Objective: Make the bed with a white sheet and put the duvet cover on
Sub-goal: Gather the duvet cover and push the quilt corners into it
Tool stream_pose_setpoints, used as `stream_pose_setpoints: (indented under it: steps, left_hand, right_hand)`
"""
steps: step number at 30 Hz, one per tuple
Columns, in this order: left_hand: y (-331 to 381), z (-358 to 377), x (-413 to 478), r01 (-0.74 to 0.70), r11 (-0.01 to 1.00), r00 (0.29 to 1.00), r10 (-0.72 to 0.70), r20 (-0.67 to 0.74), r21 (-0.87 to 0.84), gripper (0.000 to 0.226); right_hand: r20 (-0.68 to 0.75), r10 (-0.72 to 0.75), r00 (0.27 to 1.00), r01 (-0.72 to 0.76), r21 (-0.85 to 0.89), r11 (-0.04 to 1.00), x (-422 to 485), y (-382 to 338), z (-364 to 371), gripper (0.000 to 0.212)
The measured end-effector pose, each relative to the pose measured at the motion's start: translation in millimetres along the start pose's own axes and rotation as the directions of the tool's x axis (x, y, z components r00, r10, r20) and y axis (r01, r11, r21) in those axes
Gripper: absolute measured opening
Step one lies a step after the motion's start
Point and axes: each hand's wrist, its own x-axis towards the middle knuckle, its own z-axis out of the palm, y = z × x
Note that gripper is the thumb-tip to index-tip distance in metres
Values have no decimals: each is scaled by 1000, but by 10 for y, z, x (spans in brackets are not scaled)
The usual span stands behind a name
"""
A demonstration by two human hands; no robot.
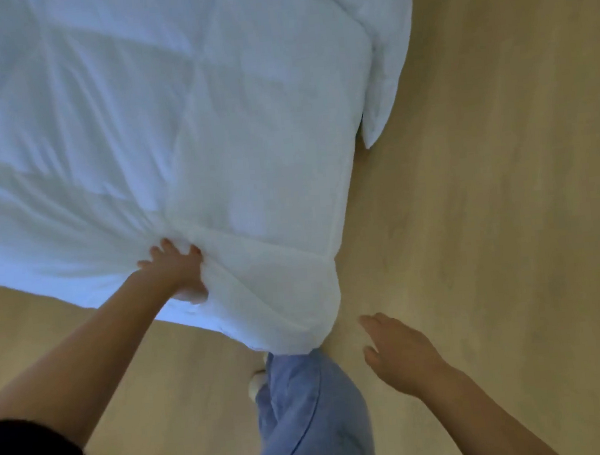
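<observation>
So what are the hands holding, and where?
The left hand grips the white duvet at its near edge, close to the corner. The right hand holds nothing.

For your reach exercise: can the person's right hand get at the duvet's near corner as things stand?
Probably yes: the right hand is open and empty beside the duvet corner, with only bare floor showing between them.

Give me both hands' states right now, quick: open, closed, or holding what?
Left hand: grips the edge of the white duvet.
Right hand: open, holds nothing, over the floor beside the duvet's corner.
</observation>
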Motion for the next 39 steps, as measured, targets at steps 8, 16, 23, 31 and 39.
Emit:
stream_pose_setpoints:
  steps: [8,16,23,31,39]
  left_hand:
    - [961,-341,-180,263,590,934,-355,48,-764,89]
    - [1791,-1530,-235,107,123,946,-317,63,-987,53]
    - [2369,-3435,291,-102,-129,964,-256,-66,-986,63]
    - [2858,-4725,1208,-98,-715,893,-370,256,-692,74]
    - [3184,-5566,1226,-61,-526,724,-608,325,-848,59]
  right_hand:
    - [-115,-159,980,151,-77,986,371,390,-1545,41]
    - [-76,-354,932,332,-211,920,979,732,-3195,34]
    - [-18,-445,896,414,-332,847,1875,872,-4541,32]
    - [255,-575,777,615,-502,608,3096,970,-5915,43]
    - [347,-644,682,727,-417,545,4050,687,-7027,36]
